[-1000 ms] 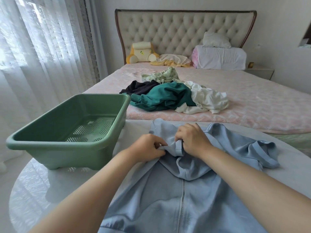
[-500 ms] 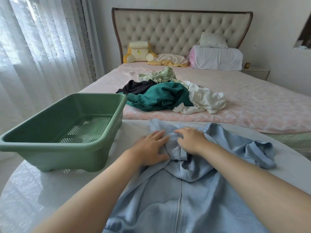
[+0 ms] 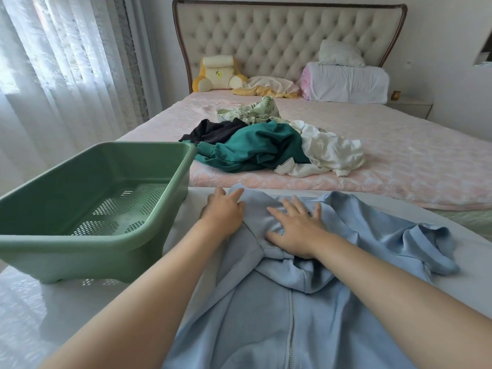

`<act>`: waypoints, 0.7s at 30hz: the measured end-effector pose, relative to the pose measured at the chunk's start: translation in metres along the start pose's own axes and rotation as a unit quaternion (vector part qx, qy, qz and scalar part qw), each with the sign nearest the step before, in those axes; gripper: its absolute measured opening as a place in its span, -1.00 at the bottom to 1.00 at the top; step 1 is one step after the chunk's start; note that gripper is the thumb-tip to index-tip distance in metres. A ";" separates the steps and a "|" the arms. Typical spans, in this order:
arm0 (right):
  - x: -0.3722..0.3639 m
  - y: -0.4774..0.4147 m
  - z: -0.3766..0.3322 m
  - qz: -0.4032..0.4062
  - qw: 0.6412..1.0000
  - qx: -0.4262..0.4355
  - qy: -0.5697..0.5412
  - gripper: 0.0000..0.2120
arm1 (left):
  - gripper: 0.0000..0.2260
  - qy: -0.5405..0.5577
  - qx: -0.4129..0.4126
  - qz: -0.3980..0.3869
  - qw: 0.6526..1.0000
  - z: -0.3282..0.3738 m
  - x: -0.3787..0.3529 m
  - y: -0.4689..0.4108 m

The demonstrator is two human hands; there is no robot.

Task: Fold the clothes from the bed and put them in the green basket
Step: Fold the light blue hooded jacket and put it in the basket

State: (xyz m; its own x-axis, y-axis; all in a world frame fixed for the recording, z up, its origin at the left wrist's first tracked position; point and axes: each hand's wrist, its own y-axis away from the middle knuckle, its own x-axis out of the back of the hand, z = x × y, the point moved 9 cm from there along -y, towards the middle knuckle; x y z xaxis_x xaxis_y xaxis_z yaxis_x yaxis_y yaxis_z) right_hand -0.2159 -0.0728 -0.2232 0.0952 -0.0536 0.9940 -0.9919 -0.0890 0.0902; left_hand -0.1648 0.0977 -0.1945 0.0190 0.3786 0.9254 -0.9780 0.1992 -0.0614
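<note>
Both hands, left point(image 3: 223, 212) and right point(image 3: 292, 227), press flat with spread fingers on the light-blue hoodie point(image 3: 292, 315) beside the green basket point(image 3: 87, 235)

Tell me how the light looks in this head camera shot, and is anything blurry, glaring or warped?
Head view: daylight through the curtain washes out the upper left; the glossy table reflects the green basket underside; wide-angle stretch enlarges the forearms toward the lower corners; the left hand and right hand, flat on the blue hoodie, look sharp.
</note>
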 end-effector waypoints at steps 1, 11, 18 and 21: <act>-0.003 0.000 0.003 0.003 1.000 -0.007 -0.008 -0.31 | -0.61 -0.019 0.019 -0.020 0.999 -0.003 -0.007 -0.005; -0.010 -0.028 -0.016 -0.001 0.999 0.028 -0.043 -0.29 | -0.76 0.313 0.143 0.110 0.932 -0.052 0.003 -0.033; -0.009 -0.035 -0.019 0.006 0.999 0.019 -0.046 -0.21 | -0.67 -0.014 -0.170 0.103 0.980 0.024 0.003 -0.026; -0.001 -0.027 -0.018 0.039 0.999 0.009 -0.036 -0.22 | -0.59 -0.071 -0.161 0.008 0.984 0.020 -0.029 -0.014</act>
State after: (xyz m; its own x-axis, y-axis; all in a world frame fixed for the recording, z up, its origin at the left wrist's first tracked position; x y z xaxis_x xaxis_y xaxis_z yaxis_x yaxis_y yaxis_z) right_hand -0.1910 -0.0528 -0.2256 0.0251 -0.1326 0.9908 -0.9949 -0.0998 0.0119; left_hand -0.1561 0.0655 -0.2132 -0.0481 0.2576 0.9650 -0.8609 0.4792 -0.1709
